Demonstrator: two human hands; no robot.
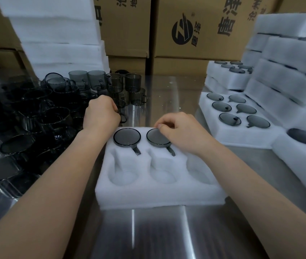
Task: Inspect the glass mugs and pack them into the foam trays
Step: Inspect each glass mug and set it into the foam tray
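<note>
A white foam tray lies in front of me on the steel table. Two smoked glass mugs sit upside down in its far slots: one at the far left, one in the far middle. My right hand rests on the middle mug's far edge, fingertips touching its base. The three near slots are bare; the far right slot is hidden by my right hand. My left hand is closed on a glass mug just beyond the tray, at the edge of a crowd of loose mugs.
Filled foam trays lie and stack up at the right. A pile of foam sheets stands at the back left, with cardboard boxes behind. Bare steel table lies near me.
</note>
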